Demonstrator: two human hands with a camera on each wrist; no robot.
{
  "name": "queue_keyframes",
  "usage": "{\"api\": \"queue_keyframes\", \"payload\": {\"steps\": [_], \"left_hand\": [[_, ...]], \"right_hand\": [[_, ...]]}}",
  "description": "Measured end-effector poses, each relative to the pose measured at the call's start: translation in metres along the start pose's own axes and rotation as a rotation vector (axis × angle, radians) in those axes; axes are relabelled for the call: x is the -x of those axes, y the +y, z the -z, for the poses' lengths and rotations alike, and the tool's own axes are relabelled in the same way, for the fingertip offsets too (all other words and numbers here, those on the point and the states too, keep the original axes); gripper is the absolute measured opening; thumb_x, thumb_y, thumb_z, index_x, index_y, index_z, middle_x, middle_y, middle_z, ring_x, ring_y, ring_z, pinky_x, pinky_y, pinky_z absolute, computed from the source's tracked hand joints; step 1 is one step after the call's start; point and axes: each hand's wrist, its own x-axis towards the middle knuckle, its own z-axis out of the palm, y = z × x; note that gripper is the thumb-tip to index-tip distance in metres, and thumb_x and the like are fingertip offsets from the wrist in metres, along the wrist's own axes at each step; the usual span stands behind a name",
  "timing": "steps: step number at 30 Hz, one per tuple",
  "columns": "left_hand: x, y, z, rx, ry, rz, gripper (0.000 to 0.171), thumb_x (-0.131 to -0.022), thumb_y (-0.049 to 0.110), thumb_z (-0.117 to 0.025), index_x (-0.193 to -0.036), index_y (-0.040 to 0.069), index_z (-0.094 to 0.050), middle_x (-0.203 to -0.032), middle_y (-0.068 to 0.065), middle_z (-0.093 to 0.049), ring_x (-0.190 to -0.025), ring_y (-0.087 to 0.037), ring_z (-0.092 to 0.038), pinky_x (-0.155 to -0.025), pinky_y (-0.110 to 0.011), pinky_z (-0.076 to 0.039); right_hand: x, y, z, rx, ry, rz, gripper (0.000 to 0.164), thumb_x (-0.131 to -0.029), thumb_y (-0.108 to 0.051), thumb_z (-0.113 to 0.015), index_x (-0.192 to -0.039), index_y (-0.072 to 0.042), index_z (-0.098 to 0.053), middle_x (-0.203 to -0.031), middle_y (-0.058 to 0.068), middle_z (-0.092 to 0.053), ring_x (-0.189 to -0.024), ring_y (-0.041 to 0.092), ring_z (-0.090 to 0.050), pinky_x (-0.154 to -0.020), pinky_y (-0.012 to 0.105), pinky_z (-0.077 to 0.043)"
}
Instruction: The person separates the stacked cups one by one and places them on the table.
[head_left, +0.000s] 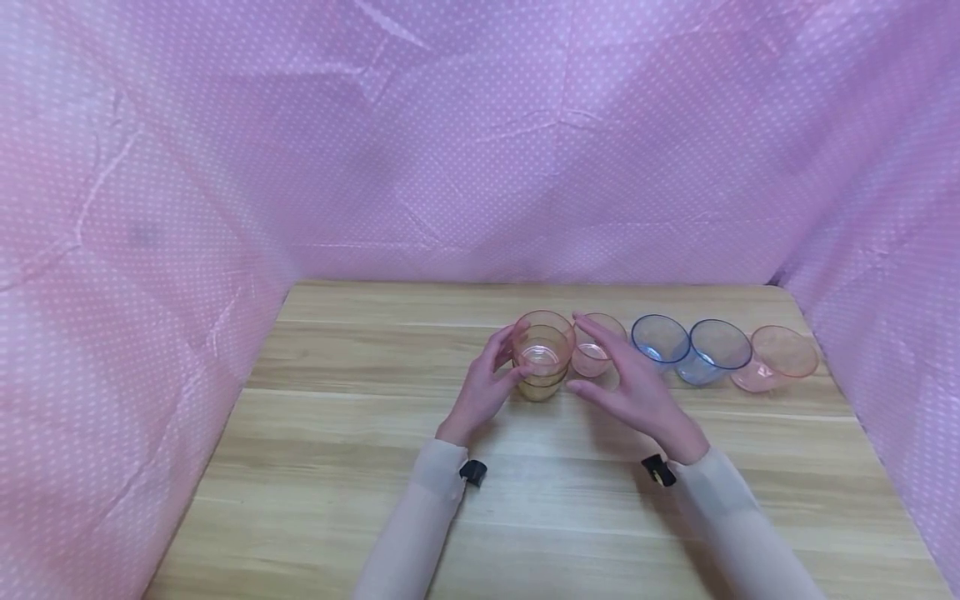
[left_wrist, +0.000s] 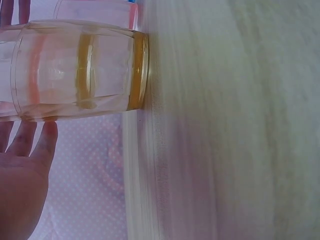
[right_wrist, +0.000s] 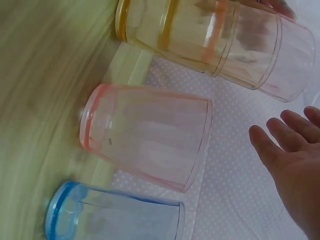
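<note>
A nested stack of clear plastic cups (head_left: 542, 379) stands upright on the table, two yellow ones below and a pink one on top. My left hand (head_left: 487, 387) holds the stack from its left side, thumb in front and fingers behind. The yellow base of the stack (left_wrist: 137, 70) rests on the wood in the left wrist view. To the right of the stack, my right hand (head_left: 633, 392) is held with fingers spread and nothing in its grasp. In the right wrist view its fingers (right_wrist: 260, 142) are apart from the stack. A single pink cup (right_wrist: 150, 135) stands just behind that hand.
Farther right, a row continues with two blue cups (head_left: 660, 340) and another pink cup (head_left: 783, 352) near the right edge of the wooden table (head_left: 322, 467). Pink dotted cloth (head_left: 450, 167) hangs behind the table and along both sides.
</note>
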Motion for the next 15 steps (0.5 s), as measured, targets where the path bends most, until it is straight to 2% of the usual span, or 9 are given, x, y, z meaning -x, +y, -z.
{"api": "queue_keyframes", "payload": {"steps": [6,12,15], "left_hand": [[0.0,0.0,0.001,0.005,0.001,0.006,0.078,-0.093,0.051,-0.066,-0.156,0.013,-0.041,-0.156,-0.013,-0.05,-0.139,-0.032,-0.052,-0.117,-0.044,-0.044],[0.0,0.0,0.001,-0.006,0.0,0.013,0.083,-0.091,0.058,-0.063,-0.156,0.013,-0.041,-0.157,-0.011,-0.05,-0.139,-0.03,-0.052,-0.116,-0.041,-0.045],[0.0,0.001,0.001,-0.005,0.0,0.02,0.081,-0.092,0.056,-0.064,-0.156,0.013,-0.041,-0.156,-0.013,-0.05,-0.139,-0.03,-0.052,-0.116,-0.041,-0.046]], "right_hand": [[-0.013,0.0,-0.003,0.028,-0.064,0.005,0.092,-0.083,-0.022,-0.089,-0.16,-0.01,-0.039,-0.159,0.014,-0.047,-0.142,0.039,-0.047,-0.115,0.061,-0.041],[-0.021,0.002,-0.006,-0.003,-0.119,-0.049,0.092,-0.087,-0.026,-0.086,-0.162,-0.013,-0.035,-0.159,0.015,-0.045,-0.141,0.041,-0.047,-0.114,0.064,-0.041],[-0.025,0.004,-0.008,-0.012,-0.133,-0.062,0.09,-0.088,-0.027,-0.085,-0.162,-0.013,-0.035,-0.158,0.017,-0.046,-0.137,0.042,-0.051,-0.112,0.064,-0.043]]}}
